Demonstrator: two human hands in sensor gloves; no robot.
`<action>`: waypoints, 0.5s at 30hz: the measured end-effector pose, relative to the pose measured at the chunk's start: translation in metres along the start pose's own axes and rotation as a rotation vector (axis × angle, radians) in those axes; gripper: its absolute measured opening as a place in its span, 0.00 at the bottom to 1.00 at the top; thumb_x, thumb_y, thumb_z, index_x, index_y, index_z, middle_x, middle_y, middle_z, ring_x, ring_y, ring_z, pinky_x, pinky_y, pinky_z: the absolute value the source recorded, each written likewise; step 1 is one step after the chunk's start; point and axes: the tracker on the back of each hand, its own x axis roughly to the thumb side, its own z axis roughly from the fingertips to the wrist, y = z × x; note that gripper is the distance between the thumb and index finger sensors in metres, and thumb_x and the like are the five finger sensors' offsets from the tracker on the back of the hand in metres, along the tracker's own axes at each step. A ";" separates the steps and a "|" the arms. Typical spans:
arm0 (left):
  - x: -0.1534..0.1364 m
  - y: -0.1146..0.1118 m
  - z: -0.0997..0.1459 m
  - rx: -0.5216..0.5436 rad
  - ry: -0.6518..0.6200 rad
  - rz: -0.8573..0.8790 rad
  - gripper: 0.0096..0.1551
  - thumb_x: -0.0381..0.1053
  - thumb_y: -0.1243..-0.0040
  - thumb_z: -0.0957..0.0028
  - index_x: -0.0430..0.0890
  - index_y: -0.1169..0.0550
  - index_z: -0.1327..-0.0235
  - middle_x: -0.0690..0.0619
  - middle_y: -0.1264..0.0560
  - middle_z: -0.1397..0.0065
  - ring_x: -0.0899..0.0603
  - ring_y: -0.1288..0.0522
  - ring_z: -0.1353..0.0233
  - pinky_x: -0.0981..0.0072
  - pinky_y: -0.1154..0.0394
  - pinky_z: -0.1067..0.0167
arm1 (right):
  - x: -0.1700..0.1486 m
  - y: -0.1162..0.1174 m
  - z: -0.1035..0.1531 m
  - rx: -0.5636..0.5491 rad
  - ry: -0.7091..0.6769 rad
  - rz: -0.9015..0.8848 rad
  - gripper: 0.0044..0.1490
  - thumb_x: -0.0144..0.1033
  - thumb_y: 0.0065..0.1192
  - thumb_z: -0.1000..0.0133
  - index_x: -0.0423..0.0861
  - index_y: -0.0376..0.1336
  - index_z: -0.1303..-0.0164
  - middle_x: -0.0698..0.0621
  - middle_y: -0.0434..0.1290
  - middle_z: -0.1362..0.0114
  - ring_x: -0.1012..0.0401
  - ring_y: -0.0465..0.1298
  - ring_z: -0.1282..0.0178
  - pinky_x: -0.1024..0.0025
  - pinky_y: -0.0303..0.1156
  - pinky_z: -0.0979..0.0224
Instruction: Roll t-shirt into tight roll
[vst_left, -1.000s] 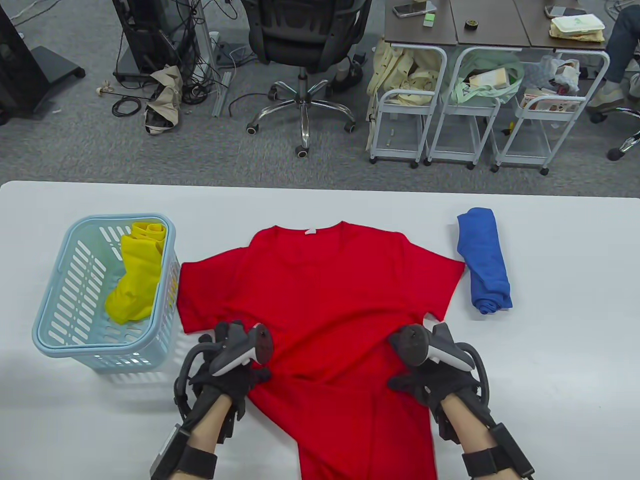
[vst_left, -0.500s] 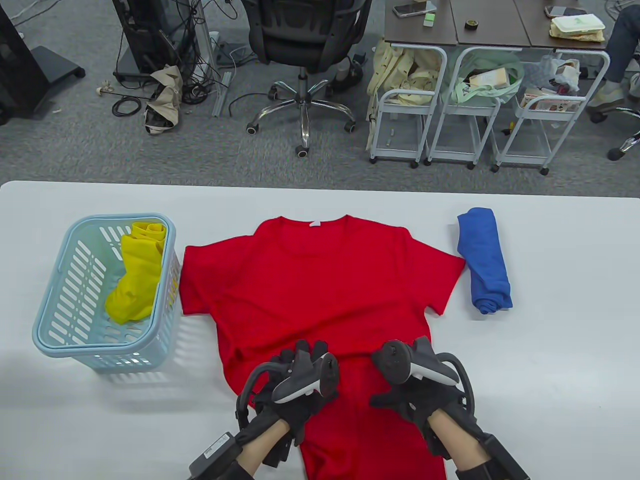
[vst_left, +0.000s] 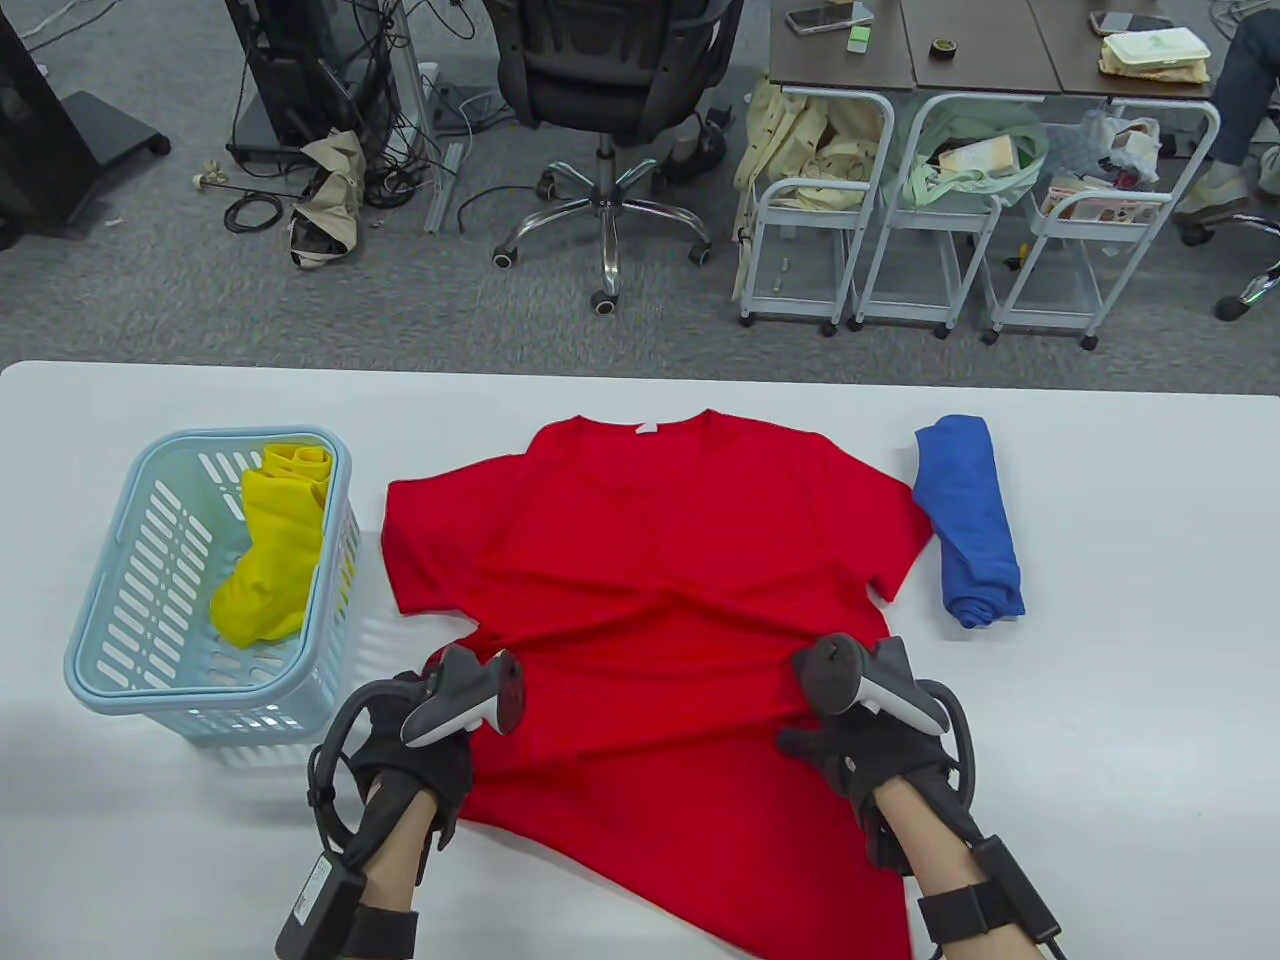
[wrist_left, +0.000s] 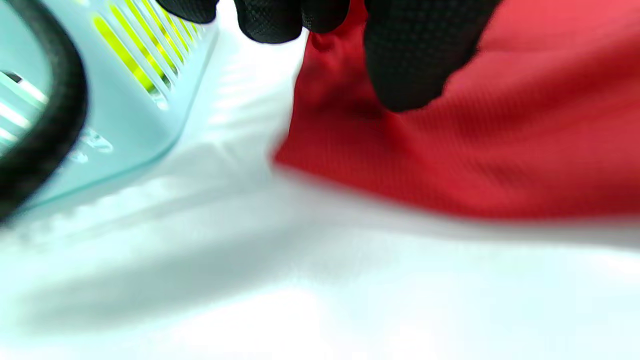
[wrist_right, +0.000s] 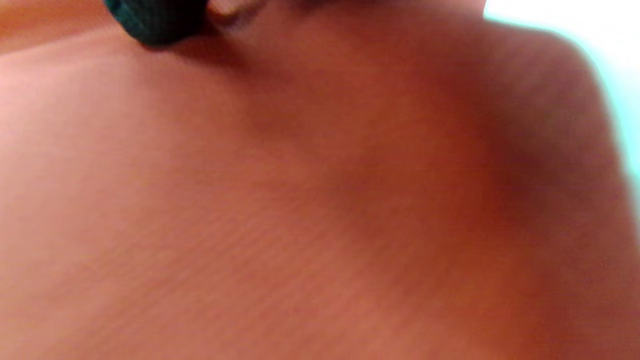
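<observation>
A red t-shirt (vst_left: 650, 560) lies flat on the white table (vst_left: 1120, 700), collar at the far side, its lower part reaching the near edge. My left hand (vst_left: 430, 750) is at the shirt's left side edge. In the left wrist view its fingertips (wrist_left: 410, 65) pinch a fold of the red cloth (wrist_left: 500, 150). My right hand (vst_left: 860, 750) sits on the shirt's right side below the sleeve, and creases run toward it. Red cloth (wrist_right: 300, 200) fills the right wrist view, humped up under one dark fingertip (wrist_right: 155, 20). Both trackers hide the fingers from above.
A light blue basket (vst_left: 100, 640) holding a yellow garment (vst_left: 270, 560) stands left of the shirt, close to my left hand. A rolled blue garment (vst_left: 970, 520) lies by the right sleeve. Chairs and carts stand beyond the table.
My left hand went from the shirt's middle out to its left side edge. The shirt's lower part now spreads wider and the whole shirt sits slightly further right. My right hand moved a little forward.
</observation>
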 end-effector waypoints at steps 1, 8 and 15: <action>0.002 0.007 0.006 0.053 0.008 0.004 0.40 0.47 0.44 0.41 0.58 0.45 0.17 0.45 0.48 0.10 0.38 0.37 0.16 0.41 0.38 0.23 | 0.003 -0.001 0.005 -0.004 0.014 0.045 0.52 0.56 0.52 0.38 0.48 0.34 0.13 0.42 0.32 0.13 0.41 0.33 0.14 0.43 0.39 0.19; 0.038 0.013 0.015 0.287 -0.064 0.189 0.36 0.66 0.60 0.40 0.57 0.37 0.18 0.44 0.37 0.13 0.41 0.25 0.29 0.51 0.28 0.32 | 0.046 0.003 0.030 0.026 -0.213 0.060 0.54 0.61 0.51 0.39 0.48 0.36 0.12 0.42 0.34 0.11 0.40 0.35 0.13 0.42 0.42 0.19; 0.056 -0.010 -0.022 0.066 -0.205 0.172 0.49 0.67 0.58 0.41 0.51 0.61 0.16 0.40 0.63 0.11 0.31 0.54 0.15 0.36 0.47 0.22 | 0.046 0.021 0.004 0.166 -0.148 0.143 0.64 0.71 0.46 0.42 0.52 0.19 0.19 0.45 0.18 0.18 0.42 0.21 0.18 0.41 0.31 0.21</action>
